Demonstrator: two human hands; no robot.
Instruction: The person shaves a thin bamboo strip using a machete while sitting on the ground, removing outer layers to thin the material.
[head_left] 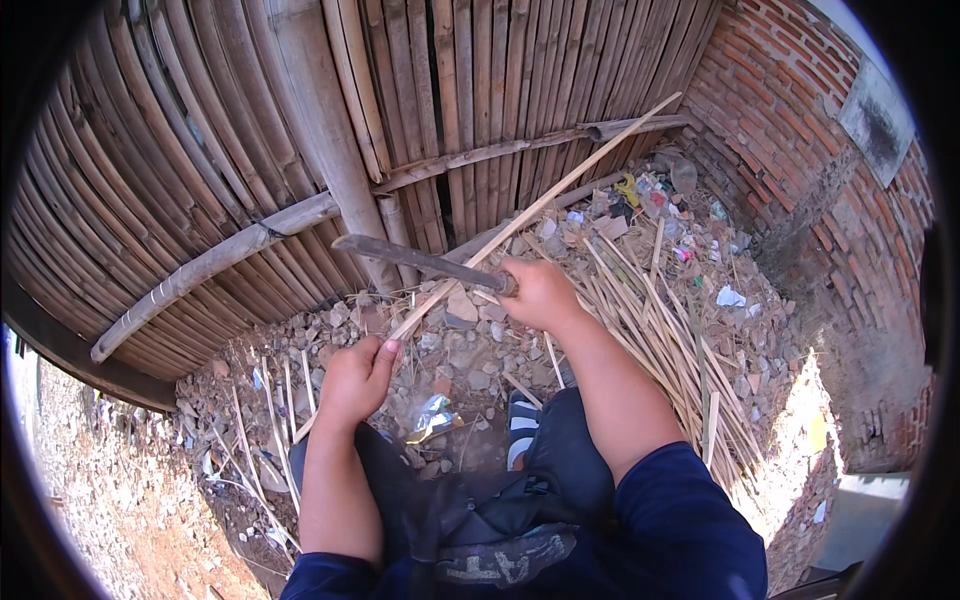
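Observation:
My left hand [350,382] is closed round the near end of a long, pale bamboo strip [570,184]. The strip slants up and away to the right, its far end against the bamboo wall near the brick corner. My right hand [541,296] grips the handle of a machete [420,262] with a dark blade. That blade points left and crosses over the strip just beyond my left hand; whether the two touch, I cannot tell. A heap of split bamboo strips [672,345] lies on the ground beside my right forearm.
A bamboo wall [480,80] with a thick upright pole [325,130] stands ahead. A brick wall [780,110] rises at the right. Rubble [460,350] covers the ground, with scattered litter [730,296] and a crumpled foil wrapper [434,419]. Several loose strips [275,425] lie at the left.

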